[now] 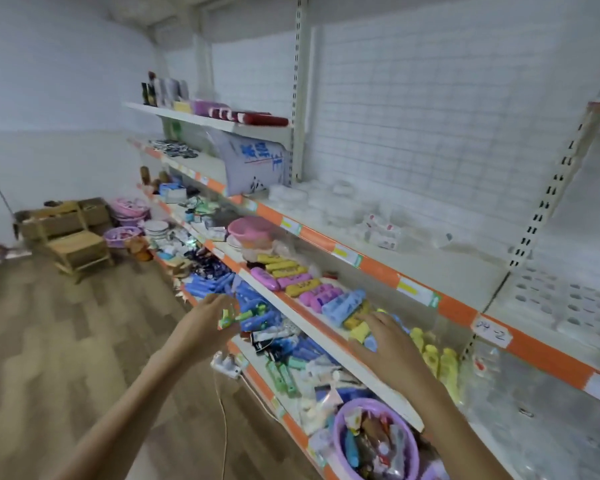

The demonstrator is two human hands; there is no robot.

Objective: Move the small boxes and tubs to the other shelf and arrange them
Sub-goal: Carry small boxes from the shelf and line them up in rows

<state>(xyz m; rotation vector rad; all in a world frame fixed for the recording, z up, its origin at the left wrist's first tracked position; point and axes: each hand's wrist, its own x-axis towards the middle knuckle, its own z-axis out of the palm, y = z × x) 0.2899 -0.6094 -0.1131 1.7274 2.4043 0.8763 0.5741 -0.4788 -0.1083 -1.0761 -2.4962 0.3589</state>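
Note:
My left hand point(210, 315) hovers in front of the lower shelves and holds a small green and white box point(226, 320) between curled fingers. My right hand point(383, 336) reaches over the middle shelf point(291, 308) with fingers spread, touching small yellow and blue boxes point(359, 329) at the row's near end. Farther along that shelf lie pink, yellow and blue small boxes point(291, 278) in a row. Yellow tubs point(437, 355) stand just right of my right hand. The image is blurred.
The upper shelf point(378, 261) with an orange edge holds clear plastic containers point(326, 202). A pink tub point(250, 228) sits farther along the middle shelf. A purple basket point(374, 441) of packets is below. A wooden chair point(77, 244) stands on the floor at left.

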